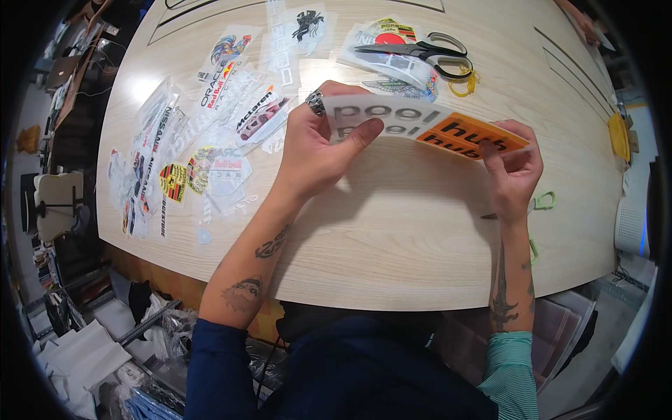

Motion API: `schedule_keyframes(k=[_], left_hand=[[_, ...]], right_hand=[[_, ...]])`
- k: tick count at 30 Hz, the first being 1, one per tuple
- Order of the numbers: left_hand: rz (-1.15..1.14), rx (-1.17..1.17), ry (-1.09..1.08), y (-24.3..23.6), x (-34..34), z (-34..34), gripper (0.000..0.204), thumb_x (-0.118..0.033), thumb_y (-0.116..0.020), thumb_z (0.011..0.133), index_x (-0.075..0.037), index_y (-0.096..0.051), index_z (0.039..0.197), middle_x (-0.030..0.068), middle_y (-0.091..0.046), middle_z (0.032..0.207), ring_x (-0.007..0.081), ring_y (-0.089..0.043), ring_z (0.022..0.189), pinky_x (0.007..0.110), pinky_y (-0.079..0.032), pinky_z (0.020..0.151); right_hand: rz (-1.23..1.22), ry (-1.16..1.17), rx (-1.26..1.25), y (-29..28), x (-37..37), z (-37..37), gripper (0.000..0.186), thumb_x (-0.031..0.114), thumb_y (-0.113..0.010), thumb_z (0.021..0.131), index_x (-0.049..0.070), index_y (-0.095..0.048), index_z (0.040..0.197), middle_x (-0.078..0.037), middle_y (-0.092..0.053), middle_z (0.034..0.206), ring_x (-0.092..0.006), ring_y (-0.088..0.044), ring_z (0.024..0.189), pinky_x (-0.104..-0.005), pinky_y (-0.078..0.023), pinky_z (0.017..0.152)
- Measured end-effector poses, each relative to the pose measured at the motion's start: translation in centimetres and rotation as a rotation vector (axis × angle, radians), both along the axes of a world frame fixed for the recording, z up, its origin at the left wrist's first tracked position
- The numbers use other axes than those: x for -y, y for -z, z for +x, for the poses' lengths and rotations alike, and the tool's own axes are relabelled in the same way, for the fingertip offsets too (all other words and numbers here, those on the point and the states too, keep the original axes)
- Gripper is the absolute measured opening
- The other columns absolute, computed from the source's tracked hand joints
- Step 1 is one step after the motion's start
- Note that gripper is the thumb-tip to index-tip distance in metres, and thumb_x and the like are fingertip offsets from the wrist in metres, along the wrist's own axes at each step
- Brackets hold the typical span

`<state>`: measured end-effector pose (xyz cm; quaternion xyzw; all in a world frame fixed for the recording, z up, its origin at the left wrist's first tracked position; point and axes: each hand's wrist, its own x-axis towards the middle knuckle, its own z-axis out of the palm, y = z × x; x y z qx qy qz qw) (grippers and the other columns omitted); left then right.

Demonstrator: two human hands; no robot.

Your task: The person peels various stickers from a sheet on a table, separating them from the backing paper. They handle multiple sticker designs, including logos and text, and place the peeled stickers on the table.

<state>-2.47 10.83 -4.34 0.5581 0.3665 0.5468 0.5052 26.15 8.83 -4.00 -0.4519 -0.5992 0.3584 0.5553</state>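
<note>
Above the wooden table, a translucent sticker sheet [387, 130] is stretched between my hands. It carries grey lettering on its left part and an orange block with black lettering on its right part. My left hand [313, 154], with a chunky ring, pinches the left end, thumb on the front. At the orange end my right hand [514, 171] grips the edge, its thumb also on the front. Green-handled scissors [544, 201] lie on the table, partly hidden behind my right wrist and forearm.
Black-handled scissors [420, 52] rest on a pile of stickers [385, 33] beyond my hands, near a yellow rubber band [462, 85]. Many clear sticker sheets [227, 119] spread over the table's [392, 259] left side. A white device [633, 220] stands past the right edge.
</note>
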Motion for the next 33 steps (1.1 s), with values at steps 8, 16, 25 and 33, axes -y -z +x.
schedule_keyframes(k=[8,16,25,33], left_hand=[[-0.117,-0.137,-0.046,0.3,-0.1,0.0,0.022,-0.012,-0.076,0.092,0.002,-0.074,0.109,0.0077,-0.077,0.098,0.0109,-0.069,0.087,0.028,-0.054,0.077],[-0.256,-0.125,0.071,-0.6,0.1,-0.6,0.02,-0.014,-0.076,0.091,0.0,-0.073,0.106,0.0079,-0.076,0.095,0.0109,-0.069,0.086,0.027,-0.054,0.076],[-0.405,0.137,0.161,-0.7,0.3,-0.3,0.025,-0.018,-0.076,0.093,-0.001,-0.072,0.109,0.007,-0.075,0.097,0.0107,-0.07,0.084,0.026,-0.056,0.075],[-0.359,0.038,0.138,-0.5,0.3,-0.6,0.026,-0.023,-0.074,0.095,-0.001,-0.072,0.11,0.0055,-0.075,0.094,0.0093,-0.069,0.081,0.025,-0.056,0.07]], right_hand=[[-0.168,-0.084,0.078,-0.3,0.0,-0.4,0.022,0.004,-0.075,0.092,-0.002,-0.068,0.113,-0.008,-0.074,0.103,-0.0123,-0.068,0.092,-0.0269,-0.053,0.082],[-0.286,-0.024,-0.022,-1.0,0.2,-0.1,0.021,0.015,-0.072,0.095,-0.002,-0.069,0.108,-0.006,-0.075,0.096,-0.0084,-0.067,0.08,-0.0225,-0.053,0.07],[-0.439,-0.044,-0.16,-2.8,0.9,-0.8,0.022,0.017,-0.067,0.098,0.0,-0.066,0.112,-0.006,-0.074,0.097,-0.0084,-0.07,0.082,-0.0235,-0.057,0.074],[-0.423,-0.045,-0.134,-2.6,0.9,-0.5,0.021,0.016,-0.067,0.099,-0.001,-0.066,0.113,-0.007,-0.074,0.099,-0.0087,-0.07,0.083,-0.0242,-0.057,0.074]])
